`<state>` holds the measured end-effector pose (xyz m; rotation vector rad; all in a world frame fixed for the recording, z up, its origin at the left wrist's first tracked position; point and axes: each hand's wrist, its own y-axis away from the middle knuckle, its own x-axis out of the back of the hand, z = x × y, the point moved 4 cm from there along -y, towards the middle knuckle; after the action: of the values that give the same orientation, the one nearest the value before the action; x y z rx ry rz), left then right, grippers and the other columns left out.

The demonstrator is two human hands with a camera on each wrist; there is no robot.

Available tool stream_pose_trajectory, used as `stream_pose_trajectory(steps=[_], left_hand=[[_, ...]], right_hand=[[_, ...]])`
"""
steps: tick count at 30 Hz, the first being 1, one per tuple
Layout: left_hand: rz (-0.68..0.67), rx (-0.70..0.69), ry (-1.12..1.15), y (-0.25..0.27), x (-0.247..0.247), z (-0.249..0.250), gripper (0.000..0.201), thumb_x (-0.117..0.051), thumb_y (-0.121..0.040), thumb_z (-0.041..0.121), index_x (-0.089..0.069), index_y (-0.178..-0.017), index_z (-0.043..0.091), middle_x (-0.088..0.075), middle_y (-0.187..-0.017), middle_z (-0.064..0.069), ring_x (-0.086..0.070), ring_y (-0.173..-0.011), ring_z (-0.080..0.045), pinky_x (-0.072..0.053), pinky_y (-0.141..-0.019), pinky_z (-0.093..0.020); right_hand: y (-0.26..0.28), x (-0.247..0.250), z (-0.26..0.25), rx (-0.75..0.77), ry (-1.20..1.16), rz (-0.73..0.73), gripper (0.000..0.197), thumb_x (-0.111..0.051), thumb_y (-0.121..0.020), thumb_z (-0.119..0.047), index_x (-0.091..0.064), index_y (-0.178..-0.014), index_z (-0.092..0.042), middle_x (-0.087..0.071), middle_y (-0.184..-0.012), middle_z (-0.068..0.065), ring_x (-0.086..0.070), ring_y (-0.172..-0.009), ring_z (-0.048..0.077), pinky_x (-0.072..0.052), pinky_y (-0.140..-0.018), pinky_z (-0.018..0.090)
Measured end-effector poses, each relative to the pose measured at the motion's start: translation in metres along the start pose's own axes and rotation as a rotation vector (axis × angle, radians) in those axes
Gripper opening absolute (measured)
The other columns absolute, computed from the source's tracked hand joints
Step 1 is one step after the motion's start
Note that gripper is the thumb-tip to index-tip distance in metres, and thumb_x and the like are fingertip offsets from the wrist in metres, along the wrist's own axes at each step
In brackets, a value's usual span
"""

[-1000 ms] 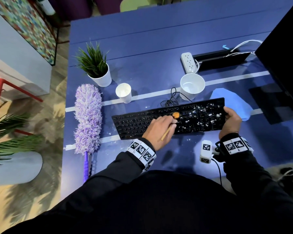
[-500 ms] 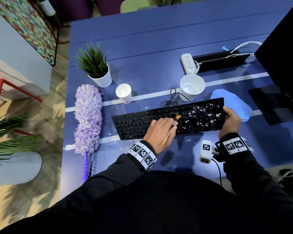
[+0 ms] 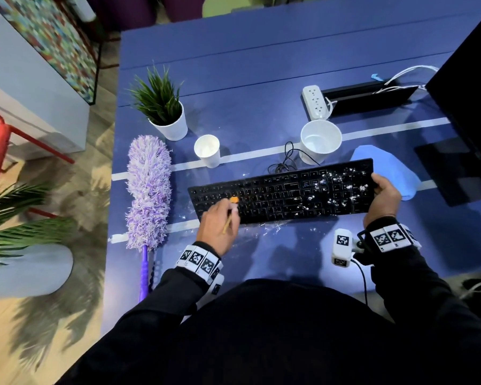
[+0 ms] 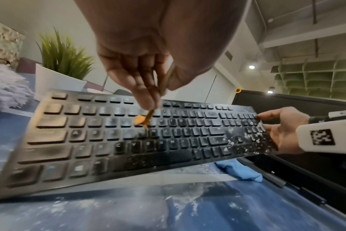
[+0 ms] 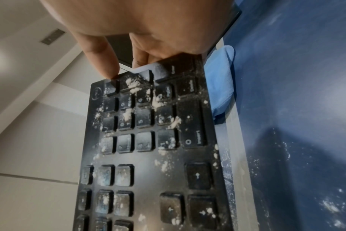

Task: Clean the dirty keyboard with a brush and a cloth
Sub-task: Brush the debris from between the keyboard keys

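Observation:
A black keyboard [image 3: 283,194] lies on the blue table, its right end raised and tilted. White powder dots its right half [image 5: 140,100]. My left hand [image 3: 220,226] pinches a thin wooden brush [image 4: 148,117], whose orange tip [image 3: 234,200] touches keys on the left half. My right hand [image 3: 383,198] grips the keyboard's right end, thumb on top [image 5: 101,62]. A blue cloth [image 3: 392,170] lies behind that end, partly hidden by keyboard and hand.
A purple fluffy duster [image 3: 147,190] lies left of the keyboard. Behind stand a potted plant [image 3: 161,112], a small white cup [image 3: 207,151], a larger white cup [image 3: 320,141] and a power strip [image 3: 314,102]. A dark monitor [image 3: 469,87] stands right. Powder is scattered along the table's front [image 4: 188,203].
My left hand swept the brush leftward along the keyboard, from its middle to the left half. The right hand kept its grip on the right end.

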<state>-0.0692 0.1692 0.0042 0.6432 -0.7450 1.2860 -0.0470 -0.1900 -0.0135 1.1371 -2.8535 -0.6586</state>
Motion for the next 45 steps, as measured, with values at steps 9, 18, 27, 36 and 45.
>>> stream_pose_trajectory(steps=[9, 18, 27, 36, 45], left_hand=[[0.041, 0.096, -0.125, -0.012, 0.009, -0.005, 0.017, -0.040, -0.098, 0.021, -0.051, -0.089, 0.012, -0.060, -0.078, -0.005, -0.056, -0.066, -0.025, -0.045, -0.066, -0.034], [0.014, 0.151, -0.074, -0.011, 0.015, -0.023, 0.018, -0.043, -0.099, 0.017, -0.054, -0.090, 0.005, -0.058, -0.077, -0.010, -0.055, -0.067, -0.026, -0.038, -0.060, -0.030], [0.003, -0.049, 0.064, -0.011, 0.011, 0.001, 0.016, -0.046, -0.099, 0.020, -0.053, -0.088, 0.011, -0.058, -0.077, -0.003, -0.053, -0.065, -0.018, -0.036, -0.060, -0.027], [0.119, 0.148, -0.033, -0.006, 0.028, -0.040, 0.014, -0.049, -0.097, 0.017, -0.056, -0.090, 0.007, -0.065, -0.083, -0.014, -0.060, -0.075, -0.031, -0.047, -0.068, -0.038], [0.114, 0.370, -0.144, 0.004, 0.037, -0.091, 0.020, -0.044, -0.098, 0.023, -0.055, -0.095, 0.007, -0.063, -0.087, -0.018, -0.061, -0.077, -0.035, -0.047, -0.070, -0.040]], right_hand=[[0.006, 0.000, -0.003, -0.015, -0.010, -0.002, 0.009, -0.068, -0.064, -0.026, -0.073, -0.066, -0.018, -0.070, -0.072, -0.004, -0.063, -0.081, 0.023, -0.051, -0.087, 0.040], [-0.014, 0.009, 0.011, -0.006, 0.020, -0.028, 0.026, -0.073, -0.051, -0.032, -0.075, -0.074, -0.019, -0.072, -0.095, 0.008, -0.064, -0.107, 0.040, -0.047, -0.101, 0.055], [-0.007, 0.006, 0.004, -0.015, 0.000, -0.028, 0.023, -0.073, -0.053, -0.029, -0.074, -0.072, -0.015, -0.069, -0.087, 0.008, -0.064, -0.086, 0.027, -0.049, -0.097, 0.051], [0.008, -0.002, -0.002, -0.006, -0.056, 0.010, 0.012, -0.064, -0.070, -0.021, -0.074, -0.067, -0.016, -0.071, -0.068, -0.006, -0.064, -0.076, 0.020, -0.052, -0.080, 0.034], [0.005, 0.001, 0.001, -0.033, -0.058, 0.046, 0.012, -0.063, -0.072, -0.018, -0.074, -0.066, -0.016, -0.072, -0.067, -0.005, -0.065, -0.072, 0.019, -0.053, -0.081, 0.034]])
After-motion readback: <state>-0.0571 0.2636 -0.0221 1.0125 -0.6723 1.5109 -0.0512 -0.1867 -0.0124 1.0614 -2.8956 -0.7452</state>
